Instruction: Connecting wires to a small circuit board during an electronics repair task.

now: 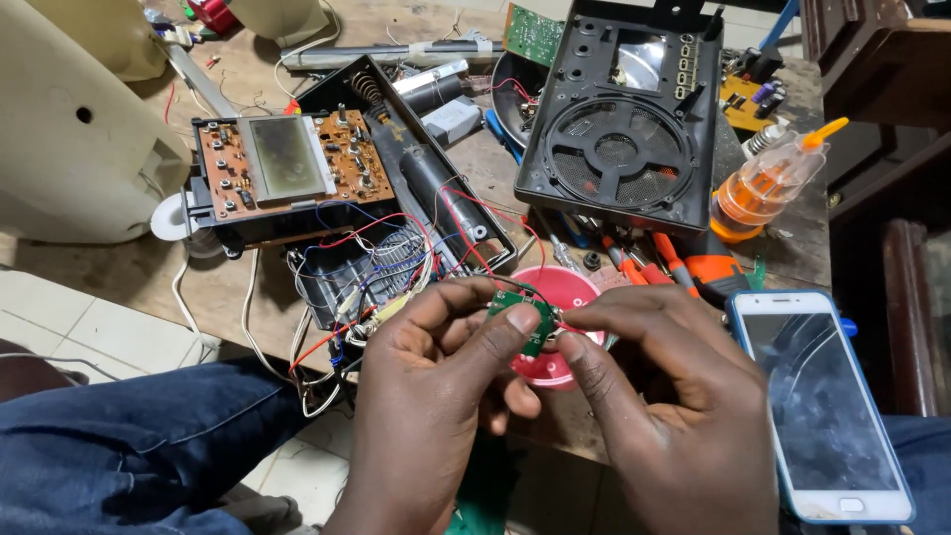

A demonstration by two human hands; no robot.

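Note:
Both my hands pinch a small green circuit board held above the table edge. My left hand grips its left side with thumb and fingers. My right hand holds its right side between thumb and forefinger. Red and black wires run from the small board back to an opened black device chassis. A brown circuit board with a grey display lies tilted on that chassis. A red round lid sits on the table just behind the small board.
A black front cover with a round speaker grille lies at the back. An orange-capped squeeze bottle and orange-handled tools lie right. A white phone rests on my right knee. A beige casing stands left.

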